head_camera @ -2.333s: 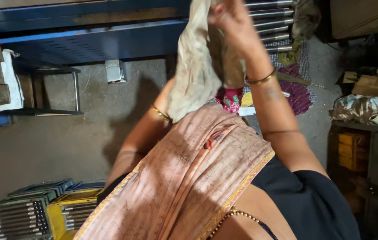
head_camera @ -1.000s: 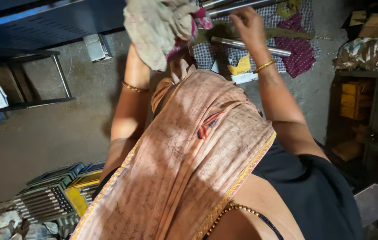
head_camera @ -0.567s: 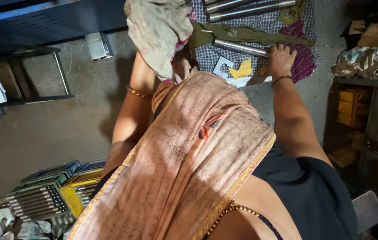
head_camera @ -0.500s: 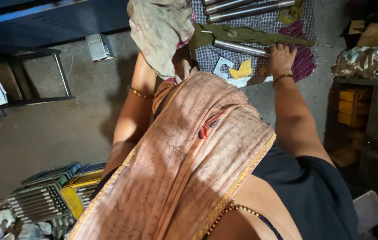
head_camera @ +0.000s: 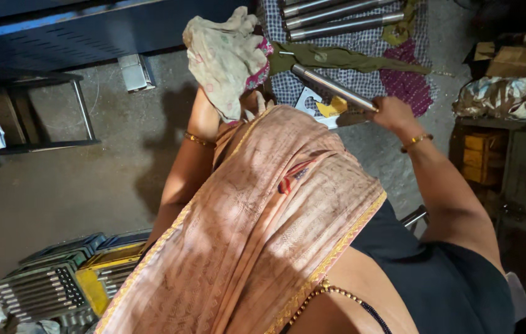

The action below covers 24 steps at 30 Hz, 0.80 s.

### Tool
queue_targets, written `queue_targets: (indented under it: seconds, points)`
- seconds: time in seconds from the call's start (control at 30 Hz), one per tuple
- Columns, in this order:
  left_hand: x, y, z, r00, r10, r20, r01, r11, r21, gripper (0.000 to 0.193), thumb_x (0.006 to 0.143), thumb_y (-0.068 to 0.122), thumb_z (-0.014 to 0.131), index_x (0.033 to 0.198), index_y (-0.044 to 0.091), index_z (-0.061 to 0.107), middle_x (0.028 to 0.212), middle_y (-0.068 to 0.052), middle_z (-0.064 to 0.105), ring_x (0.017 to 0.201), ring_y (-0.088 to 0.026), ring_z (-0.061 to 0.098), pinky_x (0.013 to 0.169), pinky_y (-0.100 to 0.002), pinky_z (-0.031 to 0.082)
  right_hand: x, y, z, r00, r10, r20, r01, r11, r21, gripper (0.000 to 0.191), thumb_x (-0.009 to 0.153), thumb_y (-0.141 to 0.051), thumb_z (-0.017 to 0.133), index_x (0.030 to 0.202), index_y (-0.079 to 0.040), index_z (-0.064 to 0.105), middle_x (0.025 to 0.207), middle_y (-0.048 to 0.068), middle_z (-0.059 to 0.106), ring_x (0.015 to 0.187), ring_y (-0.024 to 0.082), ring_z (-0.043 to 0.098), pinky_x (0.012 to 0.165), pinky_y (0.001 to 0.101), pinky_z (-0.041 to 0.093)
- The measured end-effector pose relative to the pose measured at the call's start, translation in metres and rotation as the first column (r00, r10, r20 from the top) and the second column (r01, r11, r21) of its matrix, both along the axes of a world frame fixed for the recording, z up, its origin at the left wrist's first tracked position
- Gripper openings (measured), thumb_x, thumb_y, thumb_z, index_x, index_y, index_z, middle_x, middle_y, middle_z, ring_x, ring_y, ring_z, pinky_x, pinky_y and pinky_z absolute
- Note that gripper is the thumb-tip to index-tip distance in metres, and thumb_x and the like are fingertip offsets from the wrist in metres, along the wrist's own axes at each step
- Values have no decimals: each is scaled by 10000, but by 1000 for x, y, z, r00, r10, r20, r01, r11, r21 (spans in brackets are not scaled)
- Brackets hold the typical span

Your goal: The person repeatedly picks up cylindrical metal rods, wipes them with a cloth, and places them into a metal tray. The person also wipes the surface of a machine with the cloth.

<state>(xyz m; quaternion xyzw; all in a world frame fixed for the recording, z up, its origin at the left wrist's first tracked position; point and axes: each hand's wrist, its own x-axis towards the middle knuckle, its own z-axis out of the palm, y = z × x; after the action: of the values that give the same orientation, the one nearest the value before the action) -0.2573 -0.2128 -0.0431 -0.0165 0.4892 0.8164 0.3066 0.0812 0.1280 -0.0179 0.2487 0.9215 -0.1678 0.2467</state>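
Note:
My left hand (head_camera: pixel 213 93) is raised in front of me and wrapped in a pale, stained rag (head_camera: pixel 226 59), so the fingers are hidden. My right hand (head_camera: pixel 393 112) is closed on the near end of a shiny steel rod (head_camera: pixel 331 86) that slants up and left over a checked cloth (head_camera: pixel 362 43). Several more steel rods (head_camera: pixel 337 15) lie side by side at the cloth's far end. An olive cloth strip (head_camera: pixel 337 57) crosses the checked cloth. A peach draped garment (head_camera: pixel 263 222) covers my chest.
A blue metal rack (head_camera: pixel 90 31) and a dark metal stool frame (head_camera: pixel 59 117) stand at the upper left. Stacked trays of metal parts (head_camera: pixel 59 278) sit at the lower left. Cardboard boxes (head_camera: pixel 516 59) and a bundled sack (head_camera: pixel 510 96) lie on the right. The floor is grey concrete (head_camera: pixel 59 185).
My right hand came down from the rag to the cloth and closed on the end of a steel rod. My left hand keeps the rag raised.

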Motion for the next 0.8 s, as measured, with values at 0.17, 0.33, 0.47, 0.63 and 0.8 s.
queue_targets:
  seconds: [0.17, 0.33, 0.47, 0.63, 0.8]
  points:
    - [-1, -3, -2, 1000, 14, -13, -15, 999, -45, 498, 1116, 287, 547, 1493, -25, 453, 1374, -161, 611, 1247, -240, 625, 1117, -356, 508, 12, -12, 0, 971, -189, -148, 103, 884, -456, 393, 790, -273, 786, 1097, -33, 735, 912, 135, 755, 774, 212, 671, 709, 369, 529]
    - [9, -15, -3, 1000, 1, -5, -1, 996, -88, 497, 1113, 285, 554, 1491, -24, 457, 1371, -160, 615, 1246, -240, 627, 1117, -357, 510, -37, -44, 25, 956, -214, -201, 90, 866, -493, 383, 826, -266, 810, 1044, 39, 728, 798, 105, 679, 703, 147, 586, 626, 364, 484]
    - [30, 7, 0, 998, -62, -18, 59, 991, -121, 496, 1111, 283, 559, 1489, -22, 460, 1369, -159, 618, 1245, -239, 630, 1117, -357, 511, -114, -88, 47, 898, -272, -345, -18, 761, -648, 477, 777, -270, 800, 1118, 31, 658, 829, 57, 668, 694, 122, 595, 585, 334, 488]
    - [23, 58, 16, 979, 45, -197, -85, 976, -202, 494, 1109, 281, 567, 1486, -21, 463, 1366, -159, 622, 1243, -238, 632, 1117, -358, 512, -209, -150, 51, 760, 116, -639, -257, 957, -132, 367, 861, -271, 793, 1013, 37, 667, 871, 281, 708, 828, 446, 682, 715, 522, 528]
    - [-4, 50, 25, 940, 194, -280, -281, 906, -316, 493, 1107, 278, 574, 1484, -19, 467, 1362, -158, 626, 1242, -237, 635, 1117, -358, 513, -241, -182, 35, 828, 250, -502, -298, 955, -16, 317, 858, -267, 745, 1016, -3, 670, 905, 290, 708, 860, 479, 687, 758, 574, 529]
